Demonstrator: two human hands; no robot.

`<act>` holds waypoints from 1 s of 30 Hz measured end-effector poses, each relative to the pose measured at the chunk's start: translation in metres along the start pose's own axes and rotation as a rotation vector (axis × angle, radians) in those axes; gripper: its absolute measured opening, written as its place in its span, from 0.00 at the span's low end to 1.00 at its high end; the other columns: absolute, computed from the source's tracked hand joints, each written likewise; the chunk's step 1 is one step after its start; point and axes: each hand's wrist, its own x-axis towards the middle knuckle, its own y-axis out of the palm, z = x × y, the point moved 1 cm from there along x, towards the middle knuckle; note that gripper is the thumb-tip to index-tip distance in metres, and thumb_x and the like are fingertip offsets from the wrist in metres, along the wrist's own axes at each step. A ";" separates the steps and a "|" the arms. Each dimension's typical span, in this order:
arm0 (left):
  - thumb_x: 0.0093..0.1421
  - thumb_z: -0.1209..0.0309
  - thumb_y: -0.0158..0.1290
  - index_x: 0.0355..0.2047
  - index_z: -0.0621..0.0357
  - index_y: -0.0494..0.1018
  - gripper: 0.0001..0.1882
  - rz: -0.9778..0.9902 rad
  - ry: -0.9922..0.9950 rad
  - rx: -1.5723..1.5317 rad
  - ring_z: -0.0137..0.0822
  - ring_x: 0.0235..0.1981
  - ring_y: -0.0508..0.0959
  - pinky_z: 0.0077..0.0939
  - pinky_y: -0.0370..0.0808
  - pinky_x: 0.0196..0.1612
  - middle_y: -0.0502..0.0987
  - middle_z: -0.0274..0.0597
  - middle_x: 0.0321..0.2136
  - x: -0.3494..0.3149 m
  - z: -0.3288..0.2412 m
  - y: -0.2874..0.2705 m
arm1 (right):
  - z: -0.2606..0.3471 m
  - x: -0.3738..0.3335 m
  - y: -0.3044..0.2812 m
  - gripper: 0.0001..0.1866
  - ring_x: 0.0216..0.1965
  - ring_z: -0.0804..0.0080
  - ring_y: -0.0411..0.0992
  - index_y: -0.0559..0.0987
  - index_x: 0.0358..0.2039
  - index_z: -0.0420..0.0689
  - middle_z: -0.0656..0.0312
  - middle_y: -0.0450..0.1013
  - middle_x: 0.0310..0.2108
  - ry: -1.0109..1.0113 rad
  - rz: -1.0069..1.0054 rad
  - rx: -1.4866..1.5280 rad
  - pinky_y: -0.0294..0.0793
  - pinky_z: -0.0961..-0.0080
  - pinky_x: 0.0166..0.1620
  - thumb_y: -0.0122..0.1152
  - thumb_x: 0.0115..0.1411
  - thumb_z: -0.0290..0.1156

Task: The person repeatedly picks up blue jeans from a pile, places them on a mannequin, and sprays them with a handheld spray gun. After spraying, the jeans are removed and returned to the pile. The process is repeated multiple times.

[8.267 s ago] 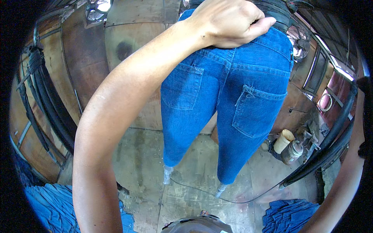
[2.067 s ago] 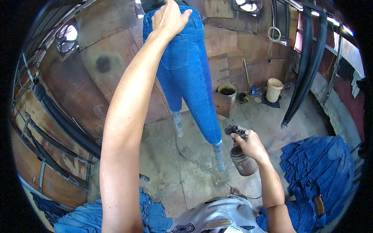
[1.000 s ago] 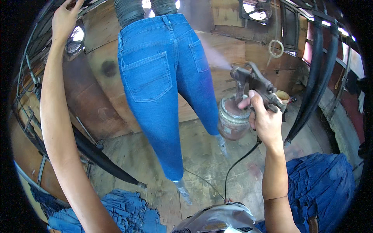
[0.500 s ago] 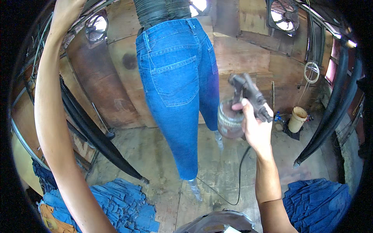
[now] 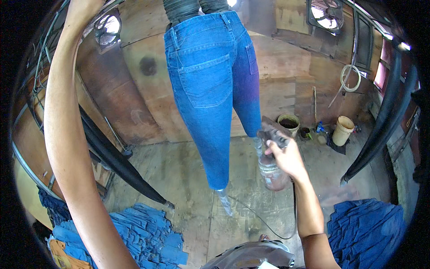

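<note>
A pair of blue jeans (image 5: 204, 89) hangs upright before me, stretched over a dark ribbed form (image 5: 181, 10). Clear plastic-like leg ends poke out below both hems. A purple tint shows on the right leg. My right hand (image 5: 286, 154) is closed around a spray gun (image 5: 274, 134) with a clear jar (image 5: 273, 177) under it, beside the right leg's hem. From the gun's side a thin dark hose (image 5: 294, 215) runs down to the floor. High at the upper left is my left hand (image 5: 85, 6); its fingers are cut off by the picture's edge.
Piles of folded denim lie at lower left (image 5: 143, 235) and lower right (image 5: 365, 233). Thick black hoses slant down at left (image 5: 121, 157) and right (image 5: 380, 130). Buckets (image 5: 343, 131) stand by the wooden back wall (image 5: 282, 62), under a fan (image 5: 326, 15).
My right hand has lowered the spray gun from beside the thigh to the right hem. The jeans have shifted slightly up and right in view. My left arm stays raised.
</note>
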 end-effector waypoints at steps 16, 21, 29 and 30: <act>0.51 0.74 0.69 0.28 0.69 0.79 0.10 -0.037 -0.026 -0.103 0.27 0.26 0.79 0.26 0.76 0.31 0.82 0.42 0.23 -0.001 0.032 -0.001 | 0.104 -0.088 0.033 0.23 0.28 0.81 0.73 0.75 0.61 0.39 0.63 0.80 0.32 0.261 -0.009 -0.245 0.75 0.76 0.39 0.57 0.65 0.26; 0.51 0.74 0.69 0.28 0.69 0.80 0.10 -0.032 -0.057 -0.087 0.28 0.25 0.80 0.26 0.76 0.30 0.82 0.44 0.23 0.003 0.046 0.001 | 0.146 -0.105 0.059 0.20 0.20 0.86 0.66 0.77 0.57 0.36 0.64 0.79 0.28 -0.250 -0.266 0.017 0.65 0.83 0.26 0.57 0.67 0.29; 0.52 0.73 0.69 0.29 0.68 0.81 0.10 0.009 -0.013 -0.209 0.27 0.24 0.79 0.25 0.75 0.28 0.83 0.42 0.23 0.009 0.067 0.005 | 0.140 -0.109 0.077 0.19 0.22 0.86 0.67 0.77 0.58 0.40 0.65 0.78 0.24 -0.156 -0.154 -0.076 0.67 0.82 0.26 0.55 0.67 0.26; 0.52 0.73 0.69 0.29 0.68 0.81 0.10 0.009 -0.005 -0.248 0.27 0.24 0.79 0.25 0.75 0.28 0.82 0.41 0.23 0.008 0.072 0.005 | 0.124 -0.101 0.085 0.23 0.27 0.84 0.70 0.74 0.62 0.39 0.65 0.79 0.28 -0.085 -0.108 -0.011 0.71 0.81 0.35 0.55 0.66 0.25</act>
